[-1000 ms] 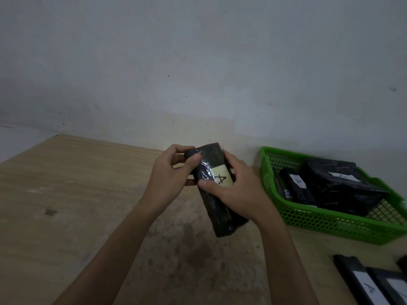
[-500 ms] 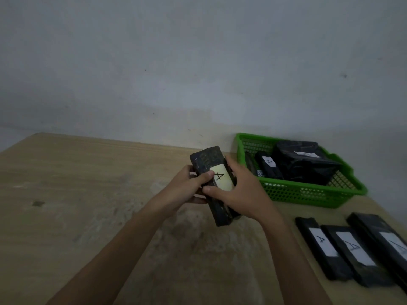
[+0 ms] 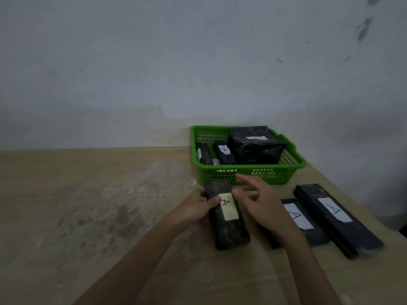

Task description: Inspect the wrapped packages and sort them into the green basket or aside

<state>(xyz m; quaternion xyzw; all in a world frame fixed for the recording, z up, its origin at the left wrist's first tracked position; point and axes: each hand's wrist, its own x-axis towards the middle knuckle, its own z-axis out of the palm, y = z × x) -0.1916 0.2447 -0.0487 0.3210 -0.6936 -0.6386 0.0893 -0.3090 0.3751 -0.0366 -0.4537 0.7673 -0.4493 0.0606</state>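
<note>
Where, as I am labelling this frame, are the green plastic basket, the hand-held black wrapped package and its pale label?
Green plastic mesh basket (image 3: 275, 175): head view, front wall.
Black plastic-wrapped oblong package (image 3: 231, 234): head view, lower bare wrap.
Pale rectangular paper label (image 3: 230, 212): head view, just below its letter A.
</note>
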